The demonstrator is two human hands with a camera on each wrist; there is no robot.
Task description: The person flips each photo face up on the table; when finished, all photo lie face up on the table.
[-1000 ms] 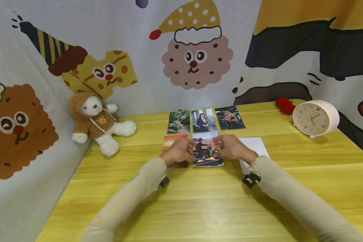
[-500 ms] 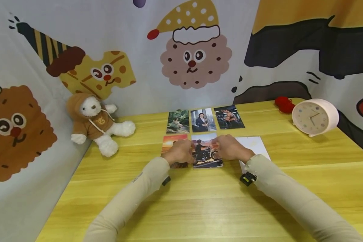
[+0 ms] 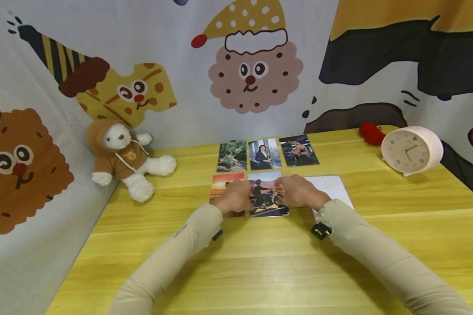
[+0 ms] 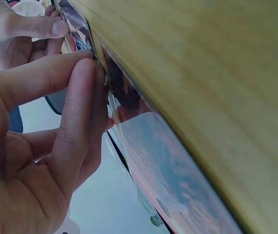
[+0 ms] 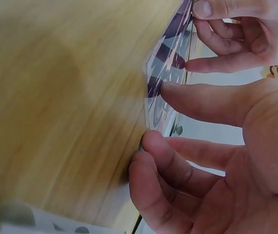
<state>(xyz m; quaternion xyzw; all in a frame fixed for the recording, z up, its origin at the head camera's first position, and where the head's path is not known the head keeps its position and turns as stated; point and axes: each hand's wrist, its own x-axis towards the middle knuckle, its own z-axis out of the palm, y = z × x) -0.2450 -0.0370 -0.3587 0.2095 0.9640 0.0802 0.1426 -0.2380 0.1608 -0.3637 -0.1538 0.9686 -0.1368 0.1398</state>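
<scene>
In the head view, a motorcycle photo (image 3: 265, 207) lies flat on the table between both hands. The left hand (image 3: 235, 196) touches its left edge and covers part of a sunset photo (image 3: 219, 184) beside it. At the right edge is the right hand (image 3: 301, 191). The right wrist view shows the right thumb (image 5: 202, 104) on the motorcycle photo (image 5: 158, 87), with the other fingertips (image 5: 153, 141) down by its edge and the table. In the left wrist view, the left fingertips (image 4: 83, 68) bunch close together against the photo edges; exact contact is partly hidden.
Behind lies a row of photos: a forest scene (image 3: 231, 156), a person in a suit (image 3: 265, 154) and a gym scene (image 3: 298, 151). A white card (image 3: 333, 186) lies partly under the right forearm. A plush bear (image 3: 126, 157), red yarn (image 3: 372, 134) and a clock (image 3: 411, 151) stand around.
The motorcycle photo, tilted a second ago, now lies flat and squarer beside the sunset photo. Both hands have shifted only slightly and stay at its edges.
</scene>
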